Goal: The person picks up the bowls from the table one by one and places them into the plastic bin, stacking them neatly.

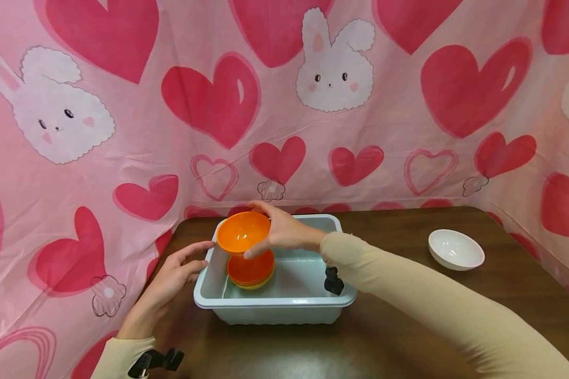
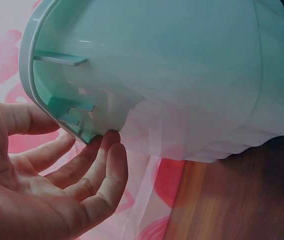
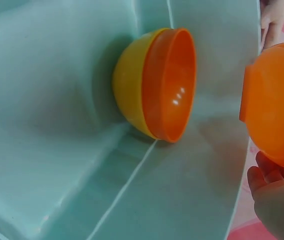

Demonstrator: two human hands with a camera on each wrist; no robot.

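Bowl held by right hand over tub | stack below | left hand relaxed at rim | likely next: centred lowering needed

— Where can your hand pass inside the tub?

— Its right half lies bare. On the left, the stacked bowls block the floor, with the orange bowl held just above them.

— And outside?

— The table's front edge is free; a white bowl sits near the right edge.
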